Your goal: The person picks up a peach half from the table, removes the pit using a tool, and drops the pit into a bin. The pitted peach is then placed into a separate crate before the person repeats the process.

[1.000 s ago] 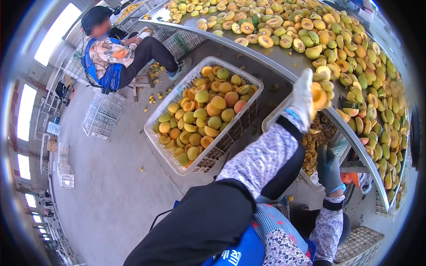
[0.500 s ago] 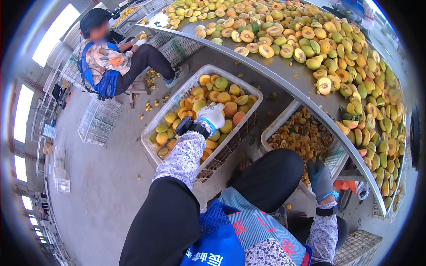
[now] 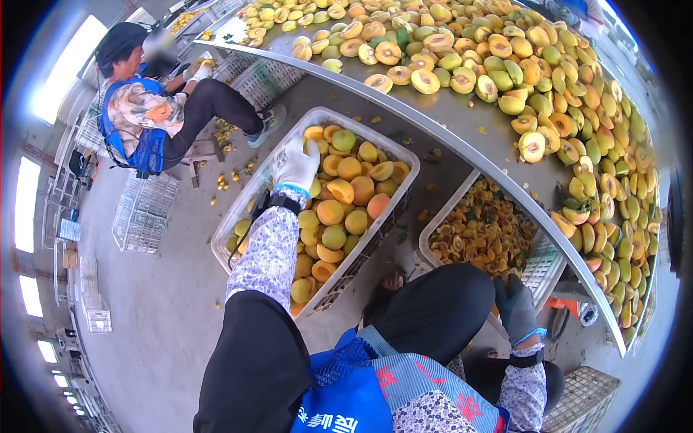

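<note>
My left hand (image 3: 294,164), in a white glove, is over the upper left part of a white crate (image 3: 413,167) of yellow and green fruit (image 3: 330,211). Its fingers point at the fruit along the far rim; whether they grip a piece is hidden. In a dark grey glove, my right hand (image 3: 515,307) hangs beside my knee, near the right end of a second crate (image 3: 426,252) full of small brownish-orange fruit pieces (image 3: 482,231). The fingers of that hand are bent and dark, and I cannot make out anything in them.
A metal table (image 3: 462,119) heaped with halved fruit (image 3: 534,72) curves across the top and right. A co-worker (image 3: 144,108) sits at the upper left, near an upturned white crate (image 3: 146,211). Another crate (image 3: 583,400) stands at the lower right.
My left hand has moved from the middle of the fruit crate towards its far left edge. The view has shifted slightly, and the co-worker's head has turned.
</note>
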Action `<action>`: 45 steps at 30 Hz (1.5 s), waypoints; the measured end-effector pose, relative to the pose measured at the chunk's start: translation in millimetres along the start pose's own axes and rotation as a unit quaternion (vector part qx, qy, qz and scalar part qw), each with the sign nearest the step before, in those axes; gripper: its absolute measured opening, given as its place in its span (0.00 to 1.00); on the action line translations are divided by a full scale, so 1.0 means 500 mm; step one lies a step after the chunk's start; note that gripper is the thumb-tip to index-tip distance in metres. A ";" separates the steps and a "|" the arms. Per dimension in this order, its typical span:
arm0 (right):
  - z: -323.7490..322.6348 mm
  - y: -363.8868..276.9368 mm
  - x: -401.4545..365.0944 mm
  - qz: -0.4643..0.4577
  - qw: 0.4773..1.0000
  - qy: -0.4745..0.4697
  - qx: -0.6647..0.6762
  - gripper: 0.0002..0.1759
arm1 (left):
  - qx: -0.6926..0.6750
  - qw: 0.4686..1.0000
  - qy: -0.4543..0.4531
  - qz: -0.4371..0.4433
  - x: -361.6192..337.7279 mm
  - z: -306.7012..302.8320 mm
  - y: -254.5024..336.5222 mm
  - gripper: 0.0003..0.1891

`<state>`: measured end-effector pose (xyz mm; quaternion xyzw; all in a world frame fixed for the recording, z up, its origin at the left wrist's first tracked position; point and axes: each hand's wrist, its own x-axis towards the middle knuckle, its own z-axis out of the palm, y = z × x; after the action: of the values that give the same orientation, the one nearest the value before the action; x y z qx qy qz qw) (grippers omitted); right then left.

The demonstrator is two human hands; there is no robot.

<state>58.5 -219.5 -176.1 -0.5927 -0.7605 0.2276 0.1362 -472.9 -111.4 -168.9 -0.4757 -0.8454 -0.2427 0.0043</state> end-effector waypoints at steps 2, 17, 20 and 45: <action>0.007 -0.005 0.005 -0.014 1.000 -0.004 0.010 0.17 | 0.053 0.987 0.048 0.146 0.037 0.031 -0.024 0.27; 0.021 -0.017 0.020 0.042 0.998 -0.029 0.043 0.15 | -0.052 0.966 -0.168 0.192 -0.175 0.019 0.031 0.35; 0.012 -0.031 0.029 0.066 0.995 -0.037 0.065 0.15 | -0.075 0.973 -0.070 0.208 -0.172 0.006 0.034 0.31; 0.021 -0.009 0.014 0.074 0.993 -0.028 0.085 0.14 | -0.007 0.997 0.076 0.029 -0.110 -0.054 -0.130 0.25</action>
<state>48.0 -215.3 -183.4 -0.6273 -0.6956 0.3174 0.1478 -501.0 -194.4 -184.6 -0.4803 -0.8268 -0.2837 0.0721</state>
